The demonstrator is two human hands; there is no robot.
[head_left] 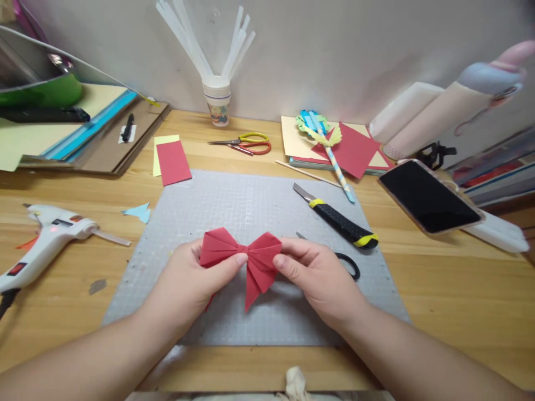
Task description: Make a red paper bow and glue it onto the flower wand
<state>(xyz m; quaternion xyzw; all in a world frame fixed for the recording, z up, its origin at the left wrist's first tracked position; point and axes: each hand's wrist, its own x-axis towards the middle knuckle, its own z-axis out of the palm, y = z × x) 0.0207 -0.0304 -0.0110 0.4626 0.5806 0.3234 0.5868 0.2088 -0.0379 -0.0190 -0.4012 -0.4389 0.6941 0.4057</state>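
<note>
Between both hands a red folded-paper bow (261, 262) is held up above the grey cutting mat (200, 206). My left hand (190, 278) grips its left loop, with the thumb pressed near the centre knot and the fingers behind. My right hand (313, 273) pinches the right loop at its outer edge between thumb and fingers. One pointed tail hangs below the centre; the left tail is mostly hidden by my left hand. Behind my right hand lie scissors with a black handle (354, 266), partly covered. A black and yellow utility knife (343, 223) rests beyond them on the mat.
A white glue gun (50, 239) lies at the left, near blue paper scraps (140, 211). Further back are red and yellow paper pieces (173, 161), yellow-and-red-handled scissors (246, 143) and a paper cup (218, 106) of glue sticks. A phone (430, 195) stands at the right.
</note>
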